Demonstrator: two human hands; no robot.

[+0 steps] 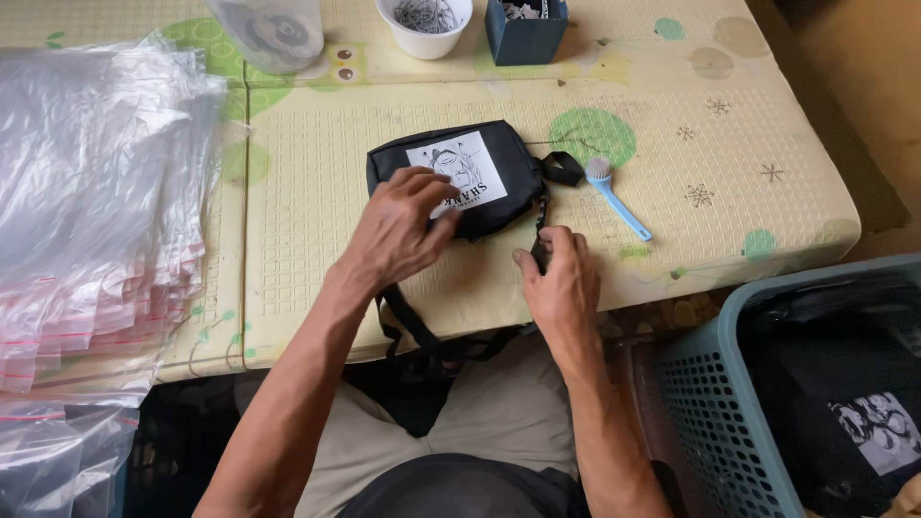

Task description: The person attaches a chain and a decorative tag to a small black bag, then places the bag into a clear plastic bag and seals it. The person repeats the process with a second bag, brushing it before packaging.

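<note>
Left hand (398, 230) pressed flat, grip released, on black pouch (460, 177) on counter (672, 153). Right hand (561, 278) pinched the strap buckle (539, 251). Step judged: strap tidying; next needs steady tension.

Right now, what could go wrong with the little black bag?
The black bag has a strap hanging off the table edge, so it might catch on a knee and drag. The right hand pinches something small by the bag's side; fingers could get nipped. The blue brush nearby may get knocked.

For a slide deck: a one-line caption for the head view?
Left hand rests on a black pouch; right hand pinches its strap buckle.
</note>
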